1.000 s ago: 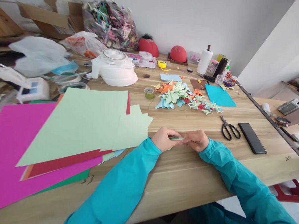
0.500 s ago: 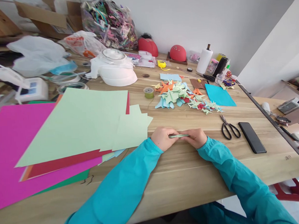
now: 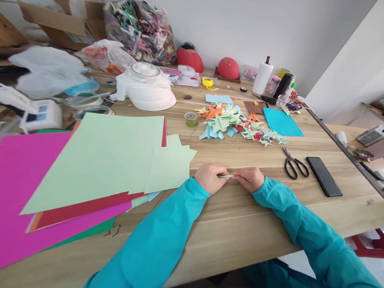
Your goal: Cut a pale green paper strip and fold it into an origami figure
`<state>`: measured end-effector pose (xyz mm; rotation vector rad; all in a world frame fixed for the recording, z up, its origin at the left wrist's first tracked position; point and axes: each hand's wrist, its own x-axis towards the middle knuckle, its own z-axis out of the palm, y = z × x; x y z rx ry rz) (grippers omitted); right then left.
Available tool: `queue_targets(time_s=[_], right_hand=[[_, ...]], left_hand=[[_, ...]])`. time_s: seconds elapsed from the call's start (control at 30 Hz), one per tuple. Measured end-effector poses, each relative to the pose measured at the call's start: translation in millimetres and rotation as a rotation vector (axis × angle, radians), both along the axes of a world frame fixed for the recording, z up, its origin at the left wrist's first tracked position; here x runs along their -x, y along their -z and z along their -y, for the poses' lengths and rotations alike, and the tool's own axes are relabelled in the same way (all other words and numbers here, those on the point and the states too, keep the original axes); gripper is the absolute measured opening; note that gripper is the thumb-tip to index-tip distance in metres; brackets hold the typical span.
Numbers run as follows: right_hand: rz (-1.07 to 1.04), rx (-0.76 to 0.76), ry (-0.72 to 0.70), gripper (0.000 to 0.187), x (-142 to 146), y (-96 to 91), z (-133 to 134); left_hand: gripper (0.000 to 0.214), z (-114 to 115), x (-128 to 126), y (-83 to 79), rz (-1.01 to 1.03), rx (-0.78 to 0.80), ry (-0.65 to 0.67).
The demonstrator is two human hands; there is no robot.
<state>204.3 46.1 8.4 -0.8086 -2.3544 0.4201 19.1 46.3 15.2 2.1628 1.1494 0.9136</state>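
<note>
Between my two hands is a small folded piece of pale green paper (image 3: pixel 224 176), seen nearly edge-on just above the wooden table. My left hand (image 3: pixel 210 178) pinches its left part with thumb and fingers. At its other end my right hand (image 3: pixel 250 178) is closed, fingertips pressed on the paper. Most of the paper is hidden by my fingers. Beyond my hands lies a heap of folded paper stars (image 3: pixel 221 122) in green, orange, blue and red. To the left, large pale green sheets (image 3: pixel 100 160) lie over red and magenta ones (image 3: pixel 25 185).
Black-handled scissors (image 3: pixel 295 165) and a phone (image 3: pixel 323 176) lie right of my hands. A green spool (image 3: pixel 191 119) and a blue sheet (image 3: pixel 283 122) flank the stars. White visors (image 3: pixel 151 95), plastic bags (image 3: pixel 49 71) and red pincushions (image 3: pixel 228 69) stand toward the wall.
My right hand has shifted slightly left, closer to my left hand, and less of the green paper shows between them. My left hand has hardly moved.
</note>
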Motion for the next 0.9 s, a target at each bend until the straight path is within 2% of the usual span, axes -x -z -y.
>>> queue_targets(time_s=[0.17,0.43,0.53,0.7,0.8,0.9], right_hand=[[-0.028,0.113,0.003,0.032,1.4,-0.8,0.9],[-0.055,0.139,-0.007,0.034,1.9,-3.1,1.3],[-0.056,0.215,0.024,0.032,0.6,-2.2,1.6],[-0.164,0.375,0.091,0.028,-1.9,0.5,1.0],[-0.18,0.382,0.086,0.029,-3.2,1.6,-1.8],[-0.155,0.325,0.053,0.03,-3.8,1.5,-4.6]], left_hand=[[0.01,0.7,0.0,-3.0,-0.044,0.005,0.004],[0.011,1.9,0.7,-5.5,-0.064,0.012,0.015],[0.009,1.1,1.0,-3.6,-0.054,0.034,0.008],[0.01,-0.9,1.3,-0.2,-0.055,-0.058,-0.044],[0.009,-2.0,2.1,0.9,-0.049,-0.058,-0.058],[0.021,-2.8,3.3,-0.6,-0.072,-0.072,0.04]])
